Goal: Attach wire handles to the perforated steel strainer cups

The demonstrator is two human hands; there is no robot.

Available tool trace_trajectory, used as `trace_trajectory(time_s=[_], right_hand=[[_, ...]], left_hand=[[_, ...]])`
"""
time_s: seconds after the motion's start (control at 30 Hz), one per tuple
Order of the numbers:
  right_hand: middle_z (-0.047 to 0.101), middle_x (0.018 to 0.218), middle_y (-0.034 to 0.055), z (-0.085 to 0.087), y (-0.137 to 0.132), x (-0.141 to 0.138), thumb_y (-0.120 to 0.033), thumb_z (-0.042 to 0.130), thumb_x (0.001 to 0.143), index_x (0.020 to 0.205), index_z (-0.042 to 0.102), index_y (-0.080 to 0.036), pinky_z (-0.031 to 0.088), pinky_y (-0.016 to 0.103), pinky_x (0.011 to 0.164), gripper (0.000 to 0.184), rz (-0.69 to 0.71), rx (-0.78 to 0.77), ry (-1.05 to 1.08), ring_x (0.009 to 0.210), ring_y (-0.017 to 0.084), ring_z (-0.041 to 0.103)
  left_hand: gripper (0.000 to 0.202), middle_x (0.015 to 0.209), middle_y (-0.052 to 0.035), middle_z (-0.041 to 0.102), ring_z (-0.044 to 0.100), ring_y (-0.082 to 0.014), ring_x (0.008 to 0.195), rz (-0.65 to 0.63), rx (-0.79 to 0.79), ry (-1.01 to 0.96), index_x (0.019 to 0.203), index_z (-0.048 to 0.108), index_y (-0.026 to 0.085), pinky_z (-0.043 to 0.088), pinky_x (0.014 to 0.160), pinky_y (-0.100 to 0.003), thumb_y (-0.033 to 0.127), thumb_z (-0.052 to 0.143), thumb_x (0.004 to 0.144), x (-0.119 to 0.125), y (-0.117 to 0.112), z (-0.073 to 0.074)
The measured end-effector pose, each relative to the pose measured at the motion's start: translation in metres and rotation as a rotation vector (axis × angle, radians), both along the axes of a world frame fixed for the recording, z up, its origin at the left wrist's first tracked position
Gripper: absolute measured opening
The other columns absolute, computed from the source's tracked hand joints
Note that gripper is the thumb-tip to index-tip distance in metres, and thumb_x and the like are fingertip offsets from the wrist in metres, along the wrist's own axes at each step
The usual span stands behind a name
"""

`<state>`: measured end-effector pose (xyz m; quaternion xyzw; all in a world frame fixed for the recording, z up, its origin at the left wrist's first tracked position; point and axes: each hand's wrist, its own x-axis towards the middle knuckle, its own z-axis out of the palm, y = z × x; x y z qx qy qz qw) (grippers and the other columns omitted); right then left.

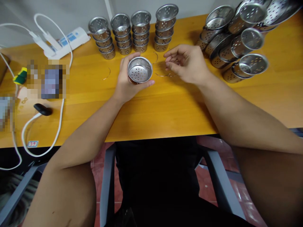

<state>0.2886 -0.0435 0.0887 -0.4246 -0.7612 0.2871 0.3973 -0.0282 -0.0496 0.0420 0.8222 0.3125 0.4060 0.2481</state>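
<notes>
My left hand (126, 77) is wrapped round a perforated metal cup (140, 70), holding it with its open top tilted toward me. To the right, my right hand (187, 63) hovers low over the table with its fingers curled and the thumb close to the fingertips. Whatever may be between them is too small to make out. Thin curved wires (163, 75) lie on the table right beside and under these fingers. Another thin wire piece (109, 73) lies left of my left hand.
Stacks of perforated cups (140, 34) stand along the wall. A larger cluster of cups (236, 41) lies at the back right. On the left are a power strip (73, 41), white cables, a black mouse-like object (43, 109) and a yellow-green item (20, 76). The table edge (161, 138) runs in front.
</notes>
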Motion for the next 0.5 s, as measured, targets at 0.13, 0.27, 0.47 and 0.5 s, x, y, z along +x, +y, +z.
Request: trace_trajectory(time_s=[0.13,0.27,0.47,0.5], right_hand=[[0.084,0.126,0.0143,-0.004,0.002,-0.001,-0.112,0.075,0.093,0.128,0.076,-0.031,0.068,0.061,0.108,0.088,0.036,0.027,0.059,0.105,0.033,0.082],[0.084,0.135,0.0156,-0.003,0.001,0.000,-0.116,0.078,0.086,0.129,0.077,-0.030,0.070,0.058,0.111,0.097,-0.026,-0.010,0.065,0.112,0.034,0.086],[0.087,0.124,0.0152,-0.004,0.004,0.003,-0.110,0.083,0.091,0.127,0.078,-0.028,0.071,0.061,0.113,0.090,-0.022,-0.017,0.070,0.112,0.034,0.087],[0.087,0.119,0.0144,-0.006,0.006,0.003,-0.109,0.087,0.088,0.123,0.079,-0.029,0.073,0.060,0.109,0.088,-0.024,-0.018,0.101,0.106,0.034,0.087]], left_hand=[[0.100,0.170,-0.0140,0.061,0.048,-0.0443,0.175,0.164,0.074,-0.019,0.170,0.049,0.039,0.045,0.149,-0.068,0.078,0.100,0.094,0.002,-0.002,0.002],[0.098,0.169,-0.0133,0.064,0.055,-0.0432,0.170,0.113,0.027,-0.036,0.173,0.042,0.040,0.049,0.145,-0.069,0.077,0.095,0.099,0.005,-0.001,0.000],[0.112,0.167,-0.0125,0.066,0.067,-0.0408,0.157,0.119,0.153,-0.040,0.178,0.035,0.043,0.057,0.138,-0.064,0.087,0.095,0.094,0.005,0.008,-0.012],[0.112,0.166,-0.0126,0.066,0.068,-0.0409,0.157,0.116,0.159,-0.071,0.177,0.035,0.042,0.058,0.137,-0.063,0.086,0.097,0.093,0.006,0.010,-0.014]])
